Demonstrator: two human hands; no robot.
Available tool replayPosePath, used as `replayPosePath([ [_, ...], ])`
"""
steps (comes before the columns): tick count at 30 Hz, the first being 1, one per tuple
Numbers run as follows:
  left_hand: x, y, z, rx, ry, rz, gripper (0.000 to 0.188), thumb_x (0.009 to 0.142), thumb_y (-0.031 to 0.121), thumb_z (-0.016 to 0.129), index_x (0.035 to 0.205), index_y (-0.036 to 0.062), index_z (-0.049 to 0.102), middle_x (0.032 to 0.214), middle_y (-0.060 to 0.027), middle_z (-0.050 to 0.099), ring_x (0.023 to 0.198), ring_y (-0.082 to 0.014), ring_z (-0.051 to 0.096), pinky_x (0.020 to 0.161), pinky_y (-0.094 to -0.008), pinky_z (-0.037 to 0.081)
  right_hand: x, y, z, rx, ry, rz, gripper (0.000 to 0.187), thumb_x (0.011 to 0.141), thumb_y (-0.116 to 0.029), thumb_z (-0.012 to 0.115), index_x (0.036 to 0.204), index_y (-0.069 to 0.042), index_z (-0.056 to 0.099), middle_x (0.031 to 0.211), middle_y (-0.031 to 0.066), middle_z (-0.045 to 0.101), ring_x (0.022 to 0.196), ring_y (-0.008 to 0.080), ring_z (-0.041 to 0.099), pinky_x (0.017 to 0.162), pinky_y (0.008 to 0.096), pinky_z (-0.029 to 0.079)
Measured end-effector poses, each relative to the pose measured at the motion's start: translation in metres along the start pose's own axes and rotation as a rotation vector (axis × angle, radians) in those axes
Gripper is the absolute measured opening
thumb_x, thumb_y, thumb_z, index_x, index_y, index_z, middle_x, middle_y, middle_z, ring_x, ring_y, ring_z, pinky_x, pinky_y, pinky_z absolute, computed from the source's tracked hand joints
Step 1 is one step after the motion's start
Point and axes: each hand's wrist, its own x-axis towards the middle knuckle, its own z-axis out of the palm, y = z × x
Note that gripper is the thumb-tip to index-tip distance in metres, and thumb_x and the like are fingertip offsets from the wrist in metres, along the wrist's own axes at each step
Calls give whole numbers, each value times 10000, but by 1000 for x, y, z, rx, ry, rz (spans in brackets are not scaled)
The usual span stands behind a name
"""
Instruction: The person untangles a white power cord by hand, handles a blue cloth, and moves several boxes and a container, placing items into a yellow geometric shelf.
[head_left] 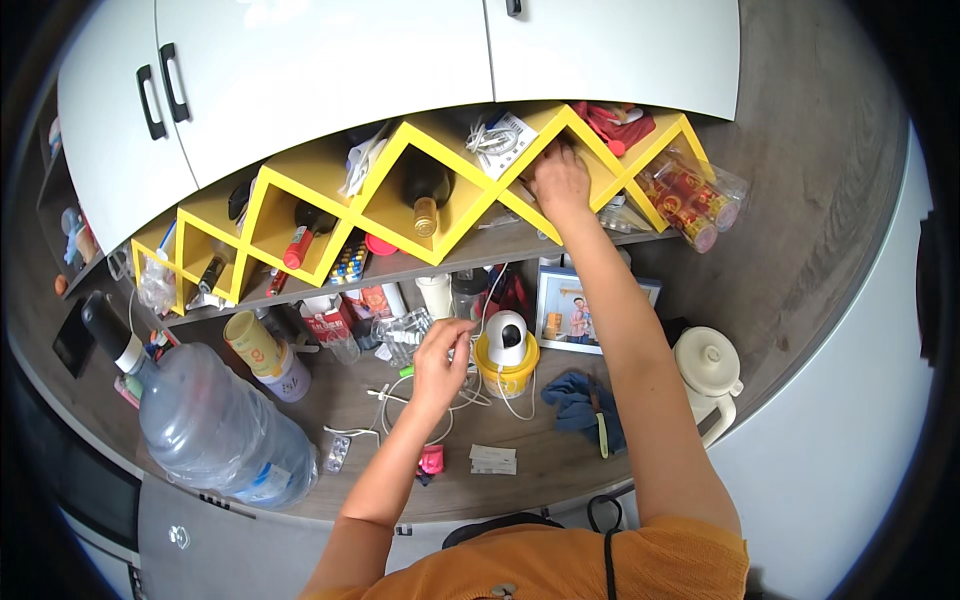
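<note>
My right hand (562, 184) reaches up into a diamond-shaped compartment of the yellow zigzag rack (440, 250). Its fingertips are lost in the shadow there, so whether they grip anything does not show. Lower down, my left hand (441, 362) hovers over the counter with loosely bent fingers and no object visible in it. Just right of it, a white round-headed camera (506, 338) sits on a yellow tub (510, 381). In the rack, a dark bottle (425, 190) and a red-topped bottle (299, 245) lie in compartments left of my right hand. A coiled white cable (492, 138) rests between.
A large wrapped water jug (225, 425) stands at left, beside stacked canisters (262, 352). Behind my right forearm is a framed photo (570, 312); a cream pitcher (707, 365) stands at right. A blue cloth (572, 402), white cables (440, 425) and a paper slip (493, 460) lie on the counter.
</note>
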Motion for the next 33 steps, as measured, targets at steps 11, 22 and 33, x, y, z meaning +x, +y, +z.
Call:
replayPosePath([
  [11,-3,-6,2,14,-36,6,147,804,-29,579,935,13,632,909,-127,615,759,-245,623,663,-311,501,9,0,5,-80,-228,113,586,654,-253,724,1178,-50,556,1204,131,457,1042,293,493,827,412,442],
  [22,-10,-7,15,-24,-48,18,144,817,-14,566,946,13,623,917,-123,611,753,-250,617,650,-311,492,2,0,-19,12,-56,108,558,574,-217,737,1055,-5,550,953,167,505,868,320,559,750,387,496],
  [33,-24,12,11,-78,-69,-7,146,820,-21,564,947,10,630,922,-113,618,767,-218,610,659,-288,487,-33,7,-67,164,65,54,672,617,-187,733,1224,-73,467,1142,199,488,1011,356,540,862,411,450],
])
